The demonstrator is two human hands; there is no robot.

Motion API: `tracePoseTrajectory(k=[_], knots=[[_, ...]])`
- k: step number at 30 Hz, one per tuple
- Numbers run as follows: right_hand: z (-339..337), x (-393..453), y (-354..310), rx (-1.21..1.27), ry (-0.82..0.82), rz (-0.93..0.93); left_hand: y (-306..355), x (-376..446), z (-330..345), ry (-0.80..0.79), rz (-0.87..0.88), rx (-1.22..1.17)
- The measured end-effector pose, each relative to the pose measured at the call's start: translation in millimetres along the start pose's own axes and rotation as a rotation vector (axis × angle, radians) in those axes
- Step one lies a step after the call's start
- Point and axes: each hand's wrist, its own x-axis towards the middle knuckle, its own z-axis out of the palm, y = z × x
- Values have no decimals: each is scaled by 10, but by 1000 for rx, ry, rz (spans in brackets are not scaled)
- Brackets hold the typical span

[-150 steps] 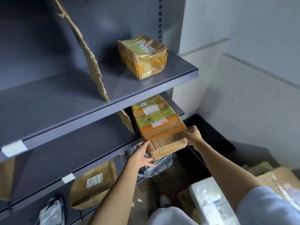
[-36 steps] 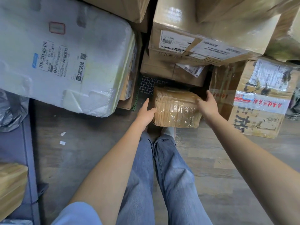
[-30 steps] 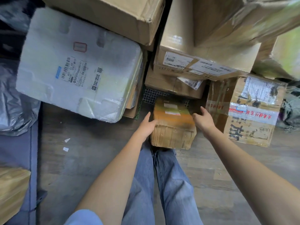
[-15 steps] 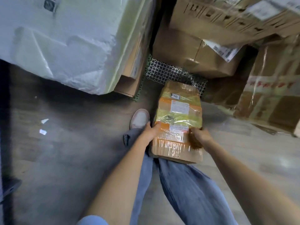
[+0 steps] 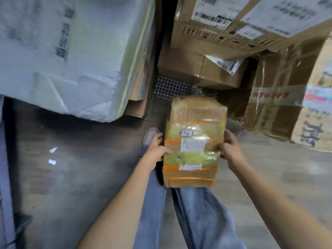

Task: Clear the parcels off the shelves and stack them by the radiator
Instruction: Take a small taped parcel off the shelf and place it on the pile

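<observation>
A brown cardboard parcel (image 5: 194, 141) wrapped in yellow and orange tape, with white labels on top, hangs low over the floor in front of my legs. My left hand (image 5: 155, 149) grips its left side and my right hand (image 5: 229, 146) grips its right side. Its far end points at a gap between stacked boxes, above a white plastic grid mat (image 5: 170, 88). The radiator is out of view.
A large white foam box (image 5: 71, 51) fills the upper left. Brown cartons (image 5: 199, 67) are stacked ahead, and a taped carton with red print (image 5: 287, 105) stands at the right. My shoe (image 5: 150, 136) rests on the grey wooden floor (image 5: 71, 177). A shelf edge (image 5: 5, 168) runs down the far left.
I carried the parcel from the shelf to the box pile. In the last second it was turned label side up and drawn back toward me, both hands holding it.
</observation>
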Motion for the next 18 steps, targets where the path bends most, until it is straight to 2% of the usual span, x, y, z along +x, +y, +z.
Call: tracePoseTrajectory(k=[5,10,14,18], knots=[[-215,-285,-281,325,-17,219,494,-336,-140,121,37,-137],[-44,-192,-549,244,-257,163,798,-237,28,-18,34,-11],[25,94,-676,202,-165,51,852,-99,134,-17,205,-2],[-112,174,-689,242,-178,8,839,-60,132,-25,340,69]])
